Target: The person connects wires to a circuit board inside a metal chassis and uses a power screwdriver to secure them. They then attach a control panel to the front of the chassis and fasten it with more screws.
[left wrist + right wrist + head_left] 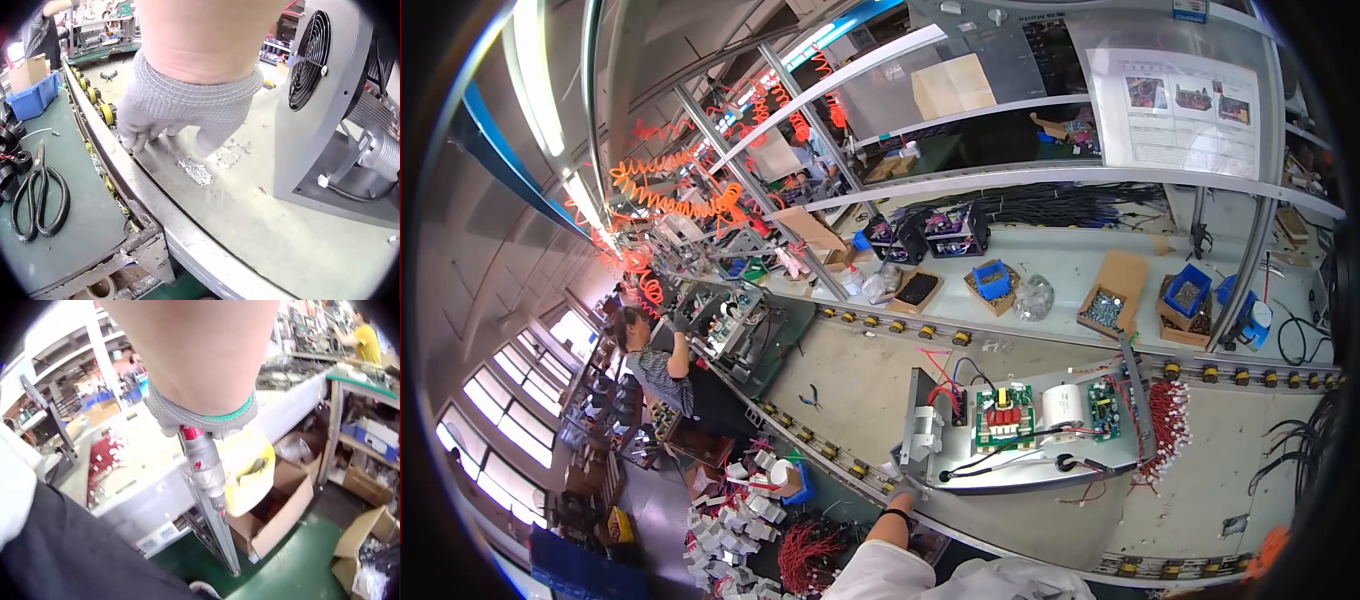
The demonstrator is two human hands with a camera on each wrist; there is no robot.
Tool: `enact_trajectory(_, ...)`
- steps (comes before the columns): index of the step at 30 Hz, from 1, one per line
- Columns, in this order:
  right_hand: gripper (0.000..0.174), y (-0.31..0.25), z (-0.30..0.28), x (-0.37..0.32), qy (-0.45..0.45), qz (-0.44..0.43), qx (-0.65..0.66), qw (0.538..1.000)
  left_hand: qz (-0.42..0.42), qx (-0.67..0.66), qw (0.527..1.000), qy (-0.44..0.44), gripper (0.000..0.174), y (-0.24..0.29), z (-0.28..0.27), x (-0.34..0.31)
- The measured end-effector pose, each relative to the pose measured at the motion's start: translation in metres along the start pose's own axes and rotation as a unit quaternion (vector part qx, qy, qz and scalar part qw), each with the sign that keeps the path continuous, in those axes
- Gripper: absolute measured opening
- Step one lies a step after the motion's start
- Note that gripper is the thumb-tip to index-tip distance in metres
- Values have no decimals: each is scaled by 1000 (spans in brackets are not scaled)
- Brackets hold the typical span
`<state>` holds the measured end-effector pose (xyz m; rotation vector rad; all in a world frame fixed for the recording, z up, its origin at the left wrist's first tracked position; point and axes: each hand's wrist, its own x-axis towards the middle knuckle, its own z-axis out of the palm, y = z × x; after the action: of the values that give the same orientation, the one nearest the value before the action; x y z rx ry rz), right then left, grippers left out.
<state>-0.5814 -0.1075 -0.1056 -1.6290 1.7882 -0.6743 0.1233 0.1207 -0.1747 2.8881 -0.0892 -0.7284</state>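
Note:
In the left wrist view my gloved left hand (pixel 178 122) rests, fingers bent downward, at the metal edge rail (pixel 187 244) of the bench. Small whitish scraps (pixel 195 171) lie by its thumb, and a grey metal housing with a black fan grille (pixel 310 60) stands beside it. From above, that housing is an open chassis (pixel 1020 462) with green circuit boards (pixel 1004 415) and a white cylinder (pixel 1063 405). My gloved right hand (pixel 203 419) grips a rod-like tool wrapped in grey tape (pixel 204 461), red at its top; its fingers are mostly hidden behind the wrist.
Black-handled scissors (pixel 40 197) lie on a green mat at left. Pliers (pixel 809 396) lie on the bench. Red wires with white connectors (pixel 1168 420) hang by the chassis. Below the right hand are a yellow container (pixel 250 478) and cardboard boxes (pixel 284 509). Another person (pixel 655 365) works at left.

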Motion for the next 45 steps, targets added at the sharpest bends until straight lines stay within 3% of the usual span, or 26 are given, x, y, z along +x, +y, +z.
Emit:
enact_trajectory(1,61,-26,-7,-1,30,91,207,974,-5,15,1000,-9,58,-1,1,0)
enact_trajectory(2,61,-31,-9,8,35,90,206,974,-9,28,999,-17,58,-2,2,-1)
enact_trajectory(6,59,-67,-19,41,-79,90,361,925,-53,9,999,0,58,6,4,8)
enact_trajectory(7,59,-74,-20,51,-114,89,395,907,-45,46,997,-29,56,1,8,22)
enact_trajectory(12,57,-129,-17,113,-291,72,541,786,-18,97,985,-138,65,30,-37,-8)
enact_trajectory(15,56,-173,-27,136,-389,81,603,692,14,101,989,-109,57,42,-41,-37)
enact_trajectory(16,56,-189,-27,138,-390,86,596,696,44,114,988,-97,53,42,-33,-40)
enact_trajectory(18,46,-227,-13,140,-275,34,472,837,77,134,982,-111,51,46,-8,-33)
enact_trajectory(20,40,-254,0,143,-146,-22,314,938,118,152,972,-132,48,54,10,-40)
enact_trajectory(22,49,-257,3,162,-142,-6,263,954,190,236,938,-168,39,73,7,-58)
enact_trajectory(24,32,-257,2,174,-136,25,263,955,170,213,944,-183,36,90,-2,-77)
enact_trajectory(25,25,-289,9,157,-108,-30,270,956,143,192,954,-180,33,93,0,-86)
enact_trajectory(26,26,-288,9,165,-106,11,271,957,145,189,953,-190,33,94,7,-90)
enact_trajectory(29,26,-285,13,168,-62,-28,269,961,130,144,968,-156,26,96,21,-102)
enact_trajectory(34,26,-261,-4,181,-42,108,302,946,140,92,973,-156,27,98,30,-103)
enact_trajectory(36,27,-260,2,184,-1,91,308,947,145,74,974,-156,28,94,37,-88)
enact_trajectory(38,28,-262,5,183,3,89,303,949,179,40,982,-36,30,94,41,-76)
enact_trajectory(41,37,-260,8,176,-9,92,323,942,163,77,983,28,32,99,52,-65)
enact_trajectory(43,30,-243,15,172,12,80,357,931,177,106,978,-5,32,98,68,-45)
enact_trajectory(44,28,-195,17,192,50,34,395,917,187,132,973,-35,32,97,74,-38)
enact_trajectory(45,27,-199,20,182,54,56,404,912,191,133,972,-39,32,98,74,-35)
